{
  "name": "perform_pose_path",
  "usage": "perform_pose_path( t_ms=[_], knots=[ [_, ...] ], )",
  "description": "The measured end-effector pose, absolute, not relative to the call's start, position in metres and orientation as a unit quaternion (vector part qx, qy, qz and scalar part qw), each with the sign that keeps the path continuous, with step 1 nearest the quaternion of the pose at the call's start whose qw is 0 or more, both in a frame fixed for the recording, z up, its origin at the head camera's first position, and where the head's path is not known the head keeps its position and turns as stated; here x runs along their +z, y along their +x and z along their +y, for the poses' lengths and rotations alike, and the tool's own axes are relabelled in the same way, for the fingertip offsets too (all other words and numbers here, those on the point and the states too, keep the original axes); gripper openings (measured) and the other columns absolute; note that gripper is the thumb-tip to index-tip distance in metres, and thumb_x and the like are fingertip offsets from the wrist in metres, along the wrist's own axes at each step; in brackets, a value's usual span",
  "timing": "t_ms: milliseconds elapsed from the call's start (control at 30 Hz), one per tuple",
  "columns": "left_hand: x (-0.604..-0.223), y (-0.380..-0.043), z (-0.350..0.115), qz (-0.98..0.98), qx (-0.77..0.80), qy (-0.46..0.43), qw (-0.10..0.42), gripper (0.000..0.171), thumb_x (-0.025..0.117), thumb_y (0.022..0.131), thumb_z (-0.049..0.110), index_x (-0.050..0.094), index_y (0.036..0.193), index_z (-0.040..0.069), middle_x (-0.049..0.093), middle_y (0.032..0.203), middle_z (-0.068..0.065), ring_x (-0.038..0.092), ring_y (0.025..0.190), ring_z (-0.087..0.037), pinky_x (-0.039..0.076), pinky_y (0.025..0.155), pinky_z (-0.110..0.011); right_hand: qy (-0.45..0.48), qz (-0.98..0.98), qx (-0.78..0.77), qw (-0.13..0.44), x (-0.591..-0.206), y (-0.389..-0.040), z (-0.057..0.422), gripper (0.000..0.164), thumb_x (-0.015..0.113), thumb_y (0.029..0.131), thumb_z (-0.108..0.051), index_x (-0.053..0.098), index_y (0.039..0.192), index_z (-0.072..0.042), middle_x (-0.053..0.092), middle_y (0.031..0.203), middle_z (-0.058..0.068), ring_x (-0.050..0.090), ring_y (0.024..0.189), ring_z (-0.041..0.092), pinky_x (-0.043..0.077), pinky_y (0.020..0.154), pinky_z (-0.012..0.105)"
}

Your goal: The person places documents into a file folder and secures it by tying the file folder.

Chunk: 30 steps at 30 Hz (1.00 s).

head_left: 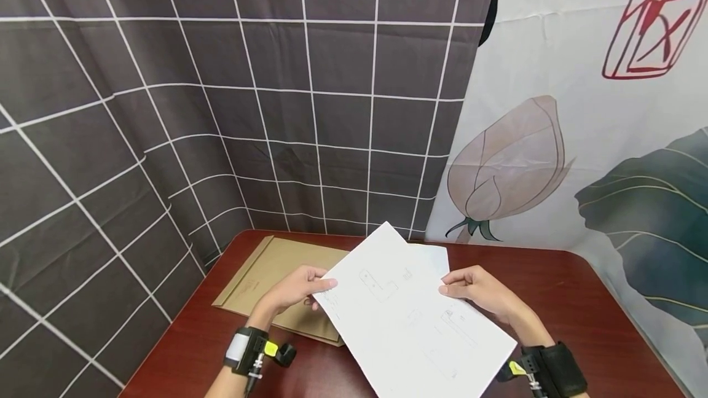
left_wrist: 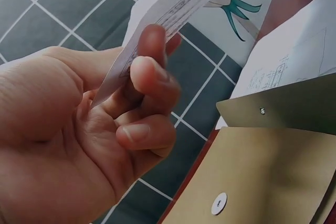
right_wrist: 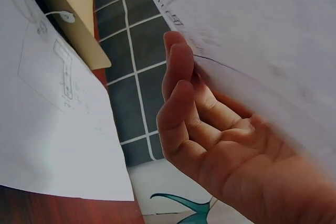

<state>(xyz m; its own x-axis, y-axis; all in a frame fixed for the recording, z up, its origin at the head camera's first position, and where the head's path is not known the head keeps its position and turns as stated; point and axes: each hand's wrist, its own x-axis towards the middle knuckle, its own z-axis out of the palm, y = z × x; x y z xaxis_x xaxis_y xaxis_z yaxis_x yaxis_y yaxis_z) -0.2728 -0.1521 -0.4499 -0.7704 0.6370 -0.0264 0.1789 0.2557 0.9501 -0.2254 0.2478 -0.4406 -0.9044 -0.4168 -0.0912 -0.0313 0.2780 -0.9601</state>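
A left grip (head_left: pixel 298 288) pinches the left edge of a drawn-on white sheet (head_left: pixel 381 318), thumb on top, while the right grip (head_left: pixel 482 292) pinches the opposite edge, fingers behind the paper. The sheet hangs slanted between them above the worktop (head_left: pixel 553 287), faint outlines on its upper face, its near end cut off by the head view's lower border. Directly in the way below, it masks most of a second sheet (head_left: pixel 434 258), which shows past its far edge and carries drawings of its own. A brown envelope (head_left: pixel 301 255) lies to the left, partly covered by the left grip and the raised paper; a pale button (left_wrist: pixel 219 203) marks its face, and its flap crosses before the second sheet in the left wrist view. Strapped devices circle both wrists. Beyond the dark-red worktop hang a gray gridded curtain (head_left: pixel 343 115) and a white cloth (head_left: pixel 558 48) printed with a pink bud.
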Motion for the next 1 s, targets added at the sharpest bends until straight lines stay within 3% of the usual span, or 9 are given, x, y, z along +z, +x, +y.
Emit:
perform_pose_path(
  t_ms=[233,367,467,567,767,1000],
  knots=[
    [-0.451,-0.268,-0.157,0.761,0.572,0.253,0.173,0.026,0.056,0.097,0.018,0.065,0.100,-0.006,0.068,0.076,-0.008,0.050,0.050,-0.010,0.035,0.047,-0.020,-0.098,0.806,-0.564,0.150,-0.437,-0.228,0.259,0.050,0.052,0.097,-0.041,0.062,0.122,0.000,0.067,0.096,0.015,0.066,0.079,0.032,0.055,0.066,0.041],
    [-0.454,-0.266,-0.161,0.763,0.587,0.236,0.133,0.028,0.055,0.098,0.018,0.064,0.102,-0.007,0.068,0.077,-0.010,0.050,0.050,-0.012,0.035,0.046,-0.020,-0.074,0.809,-0.567,0.139,-0.434,-0.230,0.269,0.060,0.044,0.098,-0.050,0.061,0.123,0.001,0.067,0.101,0.015,0.064,0.087,0.031,0.052,0.076,0.043],
    [-0.457,-0.264,-0.164,0.758,0.604,0.222,0.107,0.029,0.055,0.098,0.019,0.063,0.106,-0.008,0.067,0.077,-0.011,0.050,0.051,-0.013,0.035,0.047,-0.020,-0.067,0.823,-0.553,0.105,-0.433,-0.232,0.275,0.059,0.041,0.098,-0.052,0.063,0.119,-0.001,0.067,0.096,0.012,0.063,0.087,0.028,0.047,0.081,0.043],
    [-0.458,-0.263,-0.165,0.756,0.614,0.210,0.085,0.032,0.055,0.098,0.021,0.062,0.109,-0.008,0.068,0.079,-0.012,0.051,0.051,-0.014,0.037,0.048,-0.021,-0.061,0.828,-0.553,0.066,-0.433,-0.234,0.279,0.056,0.042,0.098,-0.051,0.063,0.113,-0.001,0.064,0.087,0.013,0.060,0.078,0.027,0.045,0.075,0.040],
    [-0.461,-0.258,-0.162,0.746,0.641,0.173,0.047,0.034,0.056,0.097,0.022,0.060,0.111,-0.009,0.068,0.081,-0.013,0.051,0.052,-0.014,0.038,0.048,-0.020,-0.069,0.808,-0.586,-0.003,-0.436,-0.237,0.279,0.046,0.055,0.095,-0.042,0.061,0.114,0.000,0.062,0.086,0.018,0.056,0.066,0.029,0.047,0.057,0.033],
    [-0.462,-0.253,-0.154,0.721,0.679,0.137,0.023,0.034,0.058,0.096,0.021,0.060,0.112,-0.009,0.070,0.085,-0.014,0.051,0.052,-0.011,0.038,0.048,-0.020,-0.073,0.794,-0.600,-0.066,-0.432,-0.239,0.274,0.040,0.061,0.093,-0.034,0.058,0.110,0.003,0.056,0.075,0.021,0.050,0.056,0.024,0.043,0.048,0.028]
  ],
)
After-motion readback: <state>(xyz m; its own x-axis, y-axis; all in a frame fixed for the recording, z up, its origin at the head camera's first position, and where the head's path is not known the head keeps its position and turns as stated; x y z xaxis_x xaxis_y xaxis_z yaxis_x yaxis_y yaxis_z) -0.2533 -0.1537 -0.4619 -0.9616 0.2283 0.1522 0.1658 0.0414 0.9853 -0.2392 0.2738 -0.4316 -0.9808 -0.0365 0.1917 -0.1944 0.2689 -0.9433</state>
